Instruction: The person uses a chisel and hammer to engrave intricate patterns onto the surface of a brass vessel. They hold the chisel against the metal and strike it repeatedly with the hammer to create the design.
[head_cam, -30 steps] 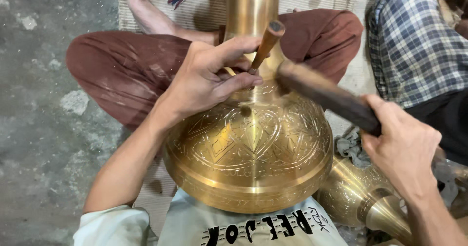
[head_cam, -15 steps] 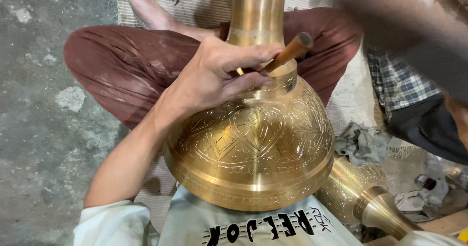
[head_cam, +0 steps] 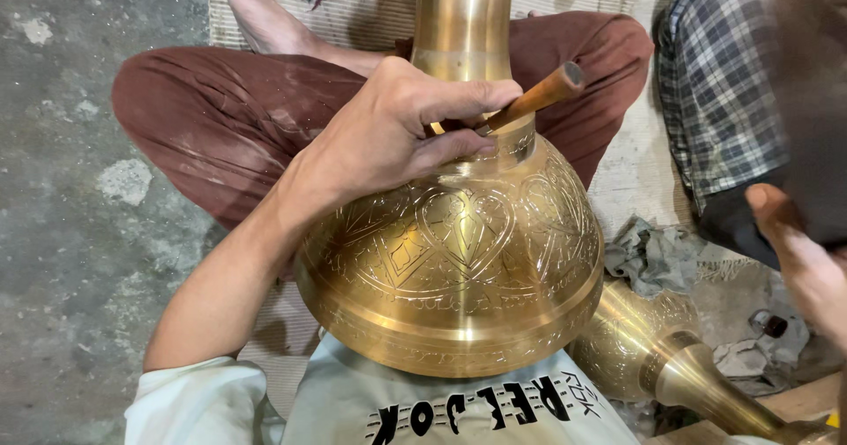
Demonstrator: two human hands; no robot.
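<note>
A large engraved brass vase [head_cam: 459, 269] rests against my lap with its neck pointing away. My left hand [head_cam: 397, 132] lies on the vase's shoulder, shut on a chisel with an orange-brown end [head_cam: 538, 97], its tip pressed to the metal near the base of the neck. My right hand [head_cam: 807, 264] is at the right edge, raised well off the vase. It grips a dark hammer [head_cam: 812, 110] that shows only as a blur close to the camera.
A second brass vase [head_cam: 657, 357] lies on its side at the lower right, beside a grey rag [head_cam: 653, 255]. Another person in a checked cloth [head_cam: 719, 83] sits at the upper right. Bare concrete floor [head_cam: 62, 189] lies to the left.
A second ago the hammer was down by the chisel's end; my right hand has since swung it up and off to the right. My left hand and the chisel have stayed in place.
</note>
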